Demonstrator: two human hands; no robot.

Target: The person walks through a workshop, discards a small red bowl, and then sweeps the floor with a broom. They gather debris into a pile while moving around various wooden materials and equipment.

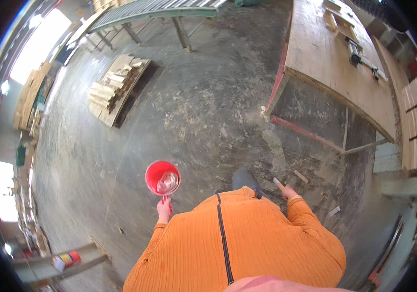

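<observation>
My left hand (163,210) is closed round the handle of a red plastic dipper (148,176), held out over the floor left of my body. In the dipper lies something clear and shiny, like crumpled plastic film or a liquid; I cannot tell which. On the other side, my right hand (290,191) grips a short brush (279,184) with a wooden handle and a whitish tip. The brush points forward and left, away from the dipper. A small wood strip (301,176) lies on the floor just beyond this hand.
A wooden worktable (335,63) on red legs stands ahead right, with a clamp-like metal tool (354,52) on it. Wood pieces (108,92) lie on a board at left. A roller conveyor (155,13) runs behind. A red can (67,260) rests on a metal beam (33,267).
</observation>
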